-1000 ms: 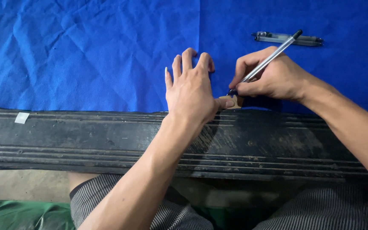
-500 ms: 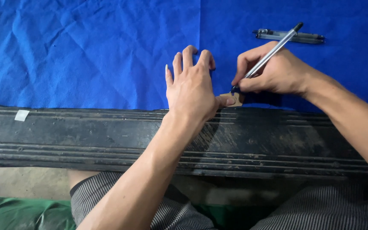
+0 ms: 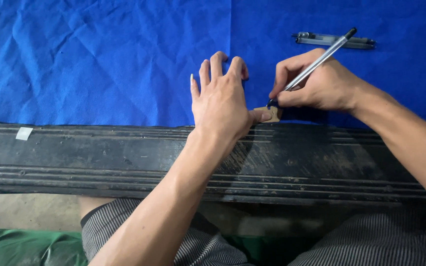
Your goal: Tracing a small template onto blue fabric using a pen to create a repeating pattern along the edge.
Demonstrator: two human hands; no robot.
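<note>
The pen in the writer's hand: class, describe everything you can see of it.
The slim pen with a clear silvery barrel and black end cap is pinched in the right hand, slanting up to the right. Its dark tip meets a small tan piece on the blue fabric sheet, which the left hand presses flat, thumb on the piece.

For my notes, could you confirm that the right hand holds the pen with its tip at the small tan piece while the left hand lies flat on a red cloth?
Not quite: the cloth is blue, as the head view shows. The rest stands: right hand, pen, tan piece, left hand flat.
</note>
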